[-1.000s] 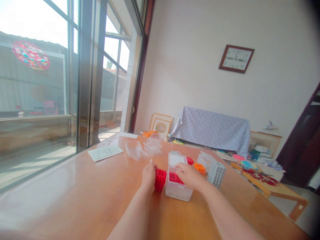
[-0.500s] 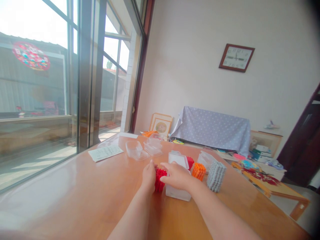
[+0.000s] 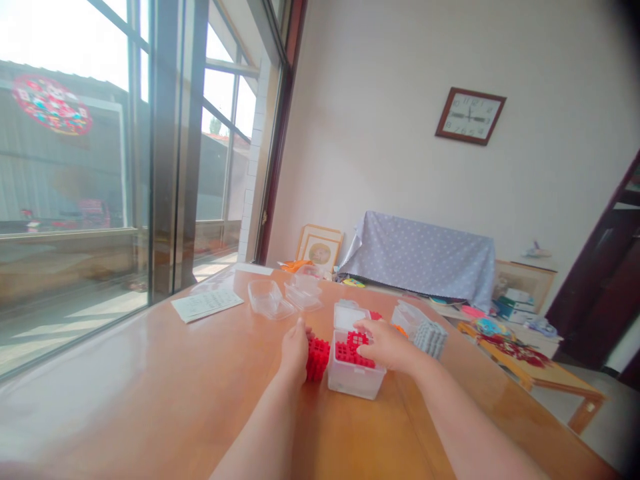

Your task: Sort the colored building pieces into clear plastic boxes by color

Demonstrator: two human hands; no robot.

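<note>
Bare wooden tabletop [image 3: 200, 407] up close, with both forearms reaching in over it and the hands set apart, working on either side of a clear plastic box [image 3: 354, 385]. The box sits right in the middle, open toward the top, and there's a batch of red grid pieces [image 3: 345, 355] inside it. Just left of it, a red stack [image 3: 319, 363] stands on the table with the left hand [image 3: 294, 350] cupped along its left side; most of those fingers are tucked out of sight, so I can't tell if they're really gripping it. The right hand [image 3: 385, 343] is over the box from the right, thumb and fingers pinching a small red grid piece [image 3: 357, 339] just above the others.

Off to the right there's a grey stack [image 3: 431, 339], with a bit of something orange [image 3: 400, 329] peeking out beyond the right wrist. Box lid [image 3: 353, 315] is flipped back on the far side. Farther left you've got a printed sheet [image 3: 207, 305] and some clear tubs [image 3: 270, 299]. Way past the table: a dotted blue-grey cloth [image 3: 425, 260], then a square clock [image 3: 471, 116] on the wall.
</note>
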